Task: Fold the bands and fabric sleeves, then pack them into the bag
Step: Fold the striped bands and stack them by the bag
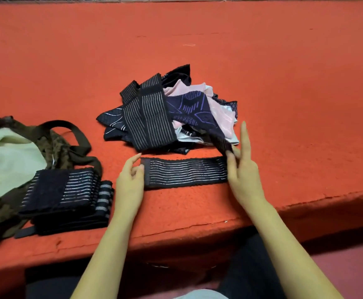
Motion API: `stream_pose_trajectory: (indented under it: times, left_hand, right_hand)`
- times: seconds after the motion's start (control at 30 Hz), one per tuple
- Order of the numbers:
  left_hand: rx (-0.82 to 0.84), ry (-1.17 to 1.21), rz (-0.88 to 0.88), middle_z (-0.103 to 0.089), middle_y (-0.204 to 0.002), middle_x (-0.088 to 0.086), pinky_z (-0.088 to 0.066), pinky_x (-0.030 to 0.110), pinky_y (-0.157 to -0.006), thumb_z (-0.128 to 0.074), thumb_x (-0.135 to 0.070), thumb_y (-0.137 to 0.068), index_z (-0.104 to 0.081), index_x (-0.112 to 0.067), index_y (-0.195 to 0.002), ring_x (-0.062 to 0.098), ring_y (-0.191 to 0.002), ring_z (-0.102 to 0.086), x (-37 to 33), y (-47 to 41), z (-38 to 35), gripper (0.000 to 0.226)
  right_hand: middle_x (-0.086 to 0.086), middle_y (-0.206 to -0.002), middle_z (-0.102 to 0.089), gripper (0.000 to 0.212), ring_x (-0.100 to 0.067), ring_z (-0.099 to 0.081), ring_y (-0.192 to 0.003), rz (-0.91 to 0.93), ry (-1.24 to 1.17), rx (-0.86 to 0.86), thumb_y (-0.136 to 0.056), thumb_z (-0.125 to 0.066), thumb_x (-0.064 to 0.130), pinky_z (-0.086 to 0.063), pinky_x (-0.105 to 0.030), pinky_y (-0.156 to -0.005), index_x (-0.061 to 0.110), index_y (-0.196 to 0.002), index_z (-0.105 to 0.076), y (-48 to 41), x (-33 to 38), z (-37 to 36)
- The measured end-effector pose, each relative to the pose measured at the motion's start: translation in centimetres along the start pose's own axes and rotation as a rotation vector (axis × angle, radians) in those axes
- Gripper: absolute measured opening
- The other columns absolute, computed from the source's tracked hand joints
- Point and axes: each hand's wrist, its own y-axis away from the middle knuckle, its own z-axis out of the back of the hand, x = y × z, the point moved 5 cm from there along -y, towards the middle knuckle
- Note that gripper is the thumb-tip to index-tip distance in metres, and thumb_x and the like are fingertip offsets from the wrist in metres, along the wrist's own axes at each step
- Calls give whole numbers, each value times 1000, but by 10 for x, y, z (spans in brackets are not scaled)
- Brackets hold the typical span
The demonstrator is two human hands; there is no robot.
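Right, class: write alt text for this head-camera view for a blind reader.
Two hands work a black striped band lying flat on an orange table: the right hand pinches its right end, the left hand meets its left. Behind lies a heap of unfolded fabric; folded bands sit by a camouflage bag.

Ribbed matt elastic band [186, 172], glossy pink satin fabric [220, 117], rough red felt surface [284, 83], camo cloth bag [1, 203]

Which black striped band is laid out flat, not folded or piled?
The black silver-striped elastic band between the left hand and right hand. The others are folded in the stack by the camouflage bag or draped over the mixed pile.
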Motion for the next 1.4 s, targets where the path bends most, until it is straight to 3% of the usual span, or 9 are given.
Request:
stream_pose_trajectory:
  times: [0.1, 0.23, 0.4, 0.67, 0.83, 0.9, 1.03, 1.23, 1.4]
  left_hand:
    - [-15, 39, 41, -65, -75, -7, -44, 14, -64, -47, -10, -96, -54, -26, -125, -5, -63, -57, 3, 1, 1, 34]
    - [-23, 116, 81, -65, -69, -3, -49, 28, -69, -50, -10, -94, -56, -25, -123, 5, -63, -59, 6, -1, 1, 33]
    - [-30, 184, 95, -69, -72, 1, -51, 42, -75, -50, -8, -94, -55, -34, -118, 17, -69, -63, 8, -3, 4, 35]
    - [-17, 232, 130, -69, -66, -4, -53, 41, -80, -52, -8, -94, -55, -32, -123, 13, -68, -63, 8, -2, 3, 38]
    - [-33, 260, 193, -71, -93, 11, -51, 55, -86, -46, -43, -85, -59, -49, -107, 31, -87, -67, 10, -5, 4, 27]
    - [-37, 237, 190, -72, -91, -2, -52, 46, -88, -51, -47, -88, -61, -43, -109, 18, -88, -67, 8, -4, 5, 23]
    - [-27, 128, 110, -66, -75, -7, -46, 16, -66, -56, -12, -93, -57, -22, -118, 0, -65, -60, 0, 1, 1, 26]
    - [-100, -83, -26, -67, -86, -3, -49, 29, -77, -50, -3, -93, -60, -22, -117, 17, -80, -64, -8, 8, 0, 33]
    - [-149, -285, -148, -66, -105, 7, -37, 22, -86, -48, 1, -92, -59, -10, -120, 23, -98, -60, -16, 13, -4, 32]
  right_hand:
    - [-3, -122, -64, 67, -19, -57, -106, 66, 17, 237, -92, -45, 9, -38, -27, -89, 34, -145, -12, 0, 24, -57]
    - [-10, -129, -59, 41, -24, -59, -117, 197, 104, 420, -91, -45, 11, -34, -20, -100, 5, -130, -55, 15, 26, -113]
    - [-11, -131, -58, 44, -19, -53, -122, 289, 125, 490, -91, -39, 21, -27, -16, -108, 3, -126, -59, 28, 28, -129]
    - [-8, -131, -57, 42, -12, -52, -121, 258, 40, 413, -91, -43, 18, -35, -20, -106, 3, -128, -57, 22, 37, -127]
    - [-5, -132, -58, 45, -13, -53, -123, 310, 113, 545, -85, -44, 25, -36, -22, -106, 9, -123, -63, 32, 40, -137]
    - [-2, -132, -58, 48, -9, -50, -125, 253, 59, 569, -83, -41, 28, -35, -22, -108, 11, -121, -65, 31, 41, -135]
    - [0, -130, -59, 46, -7, -51, -123, 77, 9, 486, -85, -38, 27, -30, -16, -109, 11, -119, -66, 19, 33, -129]
    - [-5, -149, -37, 42, -15, -26, -142, 98, 310, 591, -98, -43, 15, -1, -18, -112, 9, -139, -44, 16, 13, -142]
    - [-13, -131, -56, 29, -28, -51, -123, 37, 309, 489, -90, -54, 1, -24, -20, -106, 7, -116, -66, -3, -16, -98]
